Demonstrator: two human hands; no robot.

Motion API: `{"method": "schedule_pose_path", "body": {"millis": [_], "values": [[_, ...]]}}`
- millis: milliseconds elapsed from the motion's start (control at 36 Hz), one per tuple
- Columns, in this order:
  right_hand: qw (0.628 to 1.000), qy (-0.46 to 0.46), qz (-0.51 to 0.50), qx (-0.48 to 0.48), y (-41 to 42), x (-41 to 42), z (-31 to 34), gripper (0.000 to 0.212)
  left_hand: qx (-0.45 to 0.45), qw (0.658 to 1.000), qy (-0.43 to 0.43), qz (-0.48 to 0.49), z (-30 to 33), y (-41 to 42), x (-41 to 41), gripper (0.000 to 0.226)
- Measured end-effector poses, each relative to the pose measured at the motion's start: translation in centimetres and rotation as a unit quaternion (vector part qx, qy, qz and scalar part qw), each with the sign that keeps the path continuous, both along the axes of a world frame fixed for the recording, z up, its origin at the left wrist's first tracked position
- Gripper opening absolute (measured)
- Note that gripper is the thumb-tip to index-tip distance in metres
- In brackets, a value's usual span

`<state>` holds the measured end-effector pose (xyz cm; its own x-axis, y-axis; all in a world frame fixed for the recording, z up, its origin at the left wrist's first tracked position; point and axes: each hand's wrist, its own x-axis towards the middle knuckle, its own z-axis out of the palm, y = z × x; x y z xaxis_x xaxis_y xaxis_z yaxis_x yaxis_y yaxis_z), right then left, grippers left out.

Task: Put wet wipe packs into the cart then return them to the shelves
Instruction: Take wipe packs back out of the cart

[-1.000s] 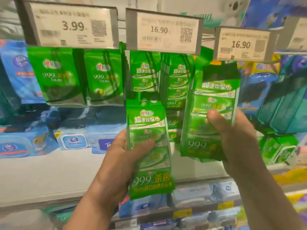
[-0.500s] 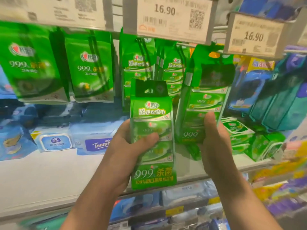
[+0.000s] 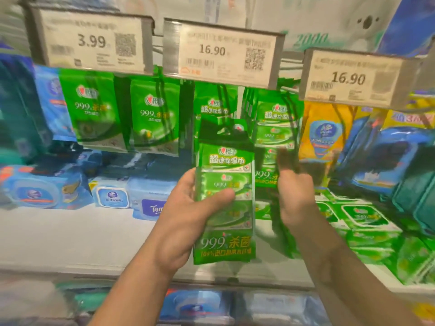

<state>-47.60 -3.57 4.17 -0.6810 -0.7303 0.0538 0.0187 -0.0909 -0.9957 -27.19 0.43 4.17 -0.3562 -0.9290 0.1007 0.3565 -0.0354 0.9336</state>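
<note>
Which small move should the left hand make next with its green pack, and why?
Probably lift the green pack in the left hand up toward the hanging packs under the middle 16.90 tag: the designs match, and its hang hole sits below them.

The right hand (image 3: 295, 194) is smeared by motion, its fingers melting into the hanging green wet wipe pack (image 3: 274, 135) at its 12 o'clock, so its grip cannot be told. Small print on the white 16.90 price tag (image 3: 223, 51) is unreadable. Both forearms leave the frame at 6 o'clock.
</note>
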Motion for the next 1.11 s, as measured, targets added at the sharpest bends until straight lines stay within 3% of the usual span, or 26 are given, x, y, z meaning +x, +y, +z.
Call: {"method": "schedule_pose_path", "body": {"millis": [83, 222, 639, 722, 778, 861, 944, 1111], "values": [[1.000, 0.001, 0.011, -0.009, -0.1, 0.4, 0.2, 0.075, 0.002, 1.000, -0.015, 0.017, 0.0, 0.1, -0.1, 0.066], [0.999, -0.050, 0.019, -0.007, -0.2, 1.1, 0.9, 0.062, 0.007, 0.999, -0.016, 0.043, 0.2, 0.5, -0.4, 0.065], [0.988, -0.148, 0.027, 0.033, -0.2, 1.2, 0.7, 0.080, 0.002, 0.999, -0.013, 0.039, -0.2, 1.7, -0.9, 0.062], [0.986, -0.160, 0.026, 0.046, 0.6, 1.1, 0.3, 0.062, 0.001, 0.999, 0.001, 0.046, -0.3, 1.8, -1.1, 0.058], [0.988, -0.138, 0.034, 0.054, 1.5, 1.0, -0.2, 0.051, 0.002, 0.999, 0.005, 0.046, -0.4, 2.0, -1.1, 0.056], [0.996, -0.029, 0.049, 0.071, 3.2, 0.9, -1.6, 0.037, -0.003, 0.999, 0.005, 0.036, -0.3, 2.2, -1.2, 0.053], [0.996, 0.040, 0.055, 0.055, 5.1, 1.2, -2.6, 0.039, -0.011, 1.000, 0.010, 0.028, -0.3, 2.5, -1.4, 0.050], [0.966, 0.038, 0.253, -0.028, 9.7, 1.9, -2.7, 0.049, -0.031, 0.999, 0.014, 0.018, -0.3, 2.9, -2.3, 0.046]]}}
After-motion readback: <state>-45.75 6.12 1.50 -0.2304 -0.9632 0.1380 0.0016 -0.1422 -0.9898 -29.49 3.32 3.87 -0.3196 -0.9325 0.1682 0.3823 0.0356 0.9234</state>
